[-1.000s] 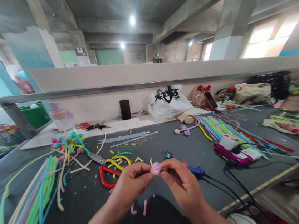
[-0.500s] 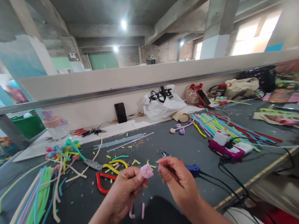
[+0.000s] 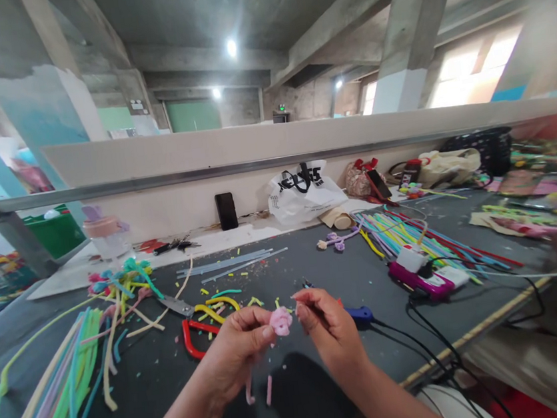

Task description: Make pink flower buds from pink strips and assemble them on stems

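Your tabletop (image 3: 180,408) is dark grey, flecked with yellow bits (image 3: 255,301). The curled piece (image 3: 281,321) by your left hand (image 3: 246,347) is pale pink, as is the short strip (image 3: 269,390) below. Your scissors (image 3: 197,312) pair one red handle loop with one yellow, on silver-grey blades. The left bundle (image 3: 77,379) mixes lime green, light blue, lilac and cream; the right bundle (image 3: 401,228) adds yellow and red. You have a magenta-and-white device (image 3: 425,279), a blue tool handle (image 3: 359,314) with black cord, a black phone (image 3: 226,211), a white bag (image 3: 302,199) with black lettering, and a red-and-pink patterned pouch (image 3: 357,178).
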Motion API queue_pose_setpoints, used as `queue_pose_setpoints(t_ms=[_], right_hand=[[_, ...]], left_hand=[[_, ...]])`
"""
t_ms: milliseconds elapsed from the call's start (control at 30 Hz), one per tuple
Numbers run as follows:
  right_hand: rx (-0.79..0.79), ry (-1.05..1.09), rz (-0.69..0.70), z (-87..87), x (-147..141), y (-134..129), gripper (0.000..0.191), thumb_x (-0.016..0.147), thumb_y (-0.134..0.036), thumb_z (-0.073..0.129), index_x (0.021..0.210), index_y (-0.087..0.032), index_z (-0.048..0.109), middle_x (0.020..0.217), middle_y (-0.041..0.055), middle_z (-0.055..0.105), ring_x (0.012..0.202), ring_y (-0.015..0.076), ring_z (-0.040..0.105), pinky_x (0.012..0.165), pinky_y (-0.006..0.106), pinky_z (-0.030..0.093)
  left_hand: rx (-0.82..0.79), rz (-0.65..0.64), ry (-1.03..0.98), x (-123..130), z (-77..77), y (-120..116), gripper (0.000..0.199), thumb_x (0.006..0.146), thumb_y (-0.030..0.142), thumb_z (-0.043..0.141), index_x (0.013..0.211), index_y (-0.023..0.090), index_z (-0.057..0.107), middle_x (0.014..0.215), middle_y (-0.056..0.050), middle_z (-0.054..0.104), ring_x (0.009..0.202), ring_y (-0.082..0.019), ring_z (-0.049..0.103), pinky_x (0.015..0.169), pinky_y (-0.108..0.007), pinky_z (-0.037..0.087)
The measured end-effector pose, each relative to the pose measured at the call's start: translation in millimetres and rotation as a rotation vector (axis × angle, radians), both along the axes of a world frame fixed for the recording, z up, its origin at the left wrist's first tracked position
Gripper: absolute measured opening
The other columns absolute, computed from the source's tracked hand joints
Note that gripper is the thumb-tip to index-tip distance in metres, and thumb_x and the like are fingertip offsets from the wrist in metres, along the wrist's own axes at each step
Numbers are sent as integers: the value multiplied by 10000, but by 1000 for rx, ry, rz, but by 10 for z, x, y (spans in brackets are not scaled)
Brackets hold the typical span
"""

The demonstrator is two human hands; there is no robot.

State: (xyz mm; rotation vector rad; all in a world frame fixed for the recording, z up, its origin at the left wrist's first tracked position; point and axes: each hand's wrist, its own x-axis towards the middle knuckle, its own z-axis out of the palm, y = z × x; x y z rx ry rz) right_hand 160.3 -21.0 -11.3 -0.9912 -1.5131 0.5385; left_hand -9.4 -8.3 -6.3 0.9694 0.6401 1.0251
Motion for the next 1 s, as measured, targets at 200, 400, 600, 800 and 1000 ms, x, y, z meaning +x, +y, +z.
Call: queue_pose_setpoints(t_ms=[200, 400, 600, 800, 1000], right_hand=[[-13, 12, -12, -32, 6, 30, 183, 861, -338, 504, 954, -197, 574, 757, 18, 580, 621, 136, 548, 531, 233, 444], [-103, 156, 252, 29, -45, -42, 229, 846, -395, 527, 956, -198, 564, 729, 13, 569, 582, 124, 521, 502, 227, 427], [-135, 249, 344, 72, -94, -99, 280, 780, -375, 625, 997, -220, 538, 835, 30, 587, 693, 140, 561, 560, 230, 449], [-142, 192, 270, 111, -88, -96, 191, 786, -351, 616, 892, -202, 559, 724, -9, 543, 577, 104, 506, 496, 206, 412], [-151, 255, 119, 145, 45, 33, 186, 805, -376, 584, 833, -198, 536, 618, -40, 507, 501, 89, 459, 467, 201, 381]], left_hand=[[36, 47, 30, -12, 55, -7, 164, 632, 237, 768, 684, 127, 658, 571, 11, 606, 476, -50, 459, 455, -159, 302], [100, 15, 16, 2, 92, -39, 244, 616, 281, 768, 748, 154, 608, 527, 35, 564, 428, -67, 470, 415, -170, 359], [170, 176, 179, 48, 126, -67, 218, 634, 290, 746, 768, 165, 627, 567, 41, 564, 443, -54, 426, 421, -163, 309], [476, 305, 463, 40, 162, -122, 122, 698, 271, 697, 766, 171, 714, 729, -29, 651, 700, -149, 560, 639, -226, 412], [134, 358, 23, -115, 214, 59, 214, 662, 321, 738, 701, 138, 633, 474, 70, 462, 390, -13, 300, 383, -145, 208]])
